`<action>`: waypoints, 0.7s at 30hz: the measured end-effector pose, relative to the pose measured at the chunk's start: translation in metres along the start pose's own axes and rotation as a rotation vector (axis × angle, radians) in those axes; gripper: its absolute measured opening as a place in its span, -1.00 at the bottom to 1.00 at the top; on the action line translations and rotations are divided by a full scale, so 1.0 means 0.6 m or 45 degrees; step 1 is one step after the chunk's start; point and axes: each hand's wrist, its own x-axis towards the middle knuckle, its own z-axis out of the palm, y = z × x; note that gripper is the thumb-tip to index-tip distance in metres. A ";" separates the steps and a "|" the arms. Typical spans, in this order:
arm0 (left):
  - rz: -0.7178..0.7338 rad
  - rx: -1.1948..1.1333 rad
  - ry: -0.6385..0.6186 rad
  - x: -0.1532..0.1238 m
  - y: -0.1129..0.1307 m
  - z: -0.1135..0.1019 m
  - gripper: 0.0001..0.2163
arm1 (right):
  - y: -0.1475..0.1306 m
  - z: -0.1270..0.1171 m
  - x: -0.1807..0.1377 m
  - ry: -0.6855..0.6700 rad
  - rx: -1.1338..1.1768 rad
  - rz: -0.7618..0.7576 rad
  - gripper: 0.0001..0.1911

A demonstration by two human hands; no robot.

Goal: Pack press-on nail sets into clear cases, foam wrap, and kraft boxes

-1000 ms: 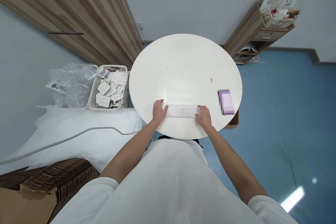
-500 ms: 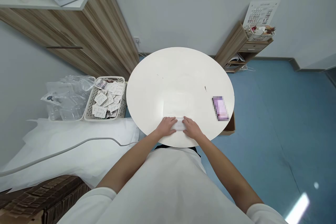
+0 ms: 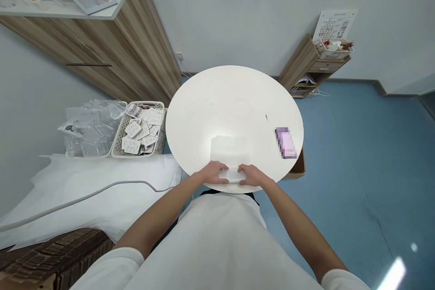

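Note:
A white folded sheet or cloth (image 3: 230, 150) lies flat on the round white table (image 3: 234, 99), near its front edge. My left hand (image 3: 211, 173) and my right hand (image 3: 252, 175) rest side by side on the sheet's near edge, fingers curled over a rolled or folded strip of it (image 3: 231, 174). Both hands sit at the table's rim, close to my body.
A purple phone-like object (image 3: 286, 143) lies on the table's right side. A white basket of paper tags (image 3: 141, 129) and clear plastic bags (image 3: 86, 127) stand at the left. A white-covered bed with a cable (image 3: 84, 190), wooden cabinets and a brown box (image 3: 297, 168) surround the table.
My hands came together from the ends of the strip to its middle and drew back toward the table's front edge. The sheet lies more spread out behind them. The camera tilted slightly.

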 end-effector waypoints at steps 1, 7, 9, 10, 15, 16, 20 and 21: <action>-0.044 -0.062 -0.038 0.003 -0.002 -0.007 -0.44 | 0.001 -0.014 0.005 -0.031 0.066 0.011 -0.51; -0.202 -0.376 -0.031 0.015 -0.021 -0.029 -0.61 | 0.013 -0.064 0.036 -0.139 0.482 0.028 -0.67; -0.273 -0.450 0.059 0.020 -0.032 -0.029 -0.65 | 0.017 -0.066 0.048 -0.049 0.535 0.077 -0.67; -0.324 -0.478 0.118 0.024 -0.037 -0.029 -0.66 | 0.018 -0.065 0.055 0.029 0.541 0.114 -0.66; -0.692 -0.452 0.428 0.039 -0.063 -0.025 -0.79 | 0.025 -0.045 0.085 0.406 0.426 0.322 -0.72; -0.738 -0.430 0.462 0.039 -0.067 -0.024 -0.80 | 0.027 -0.041 0.087 0.443 0.406 0.350 -0.72; -0.836 -0.330 0.631 0.024 -0.074 -0.015 -0.80 | 0.038 -0.021 0.078 0.577 0.316 0.420 -0.66; -0.839 -0.287 0.712 0.018 -0.072 -0.011 -0.79 | 0.041 -0.015 0.071 0.651 0.263 0.422 -0.61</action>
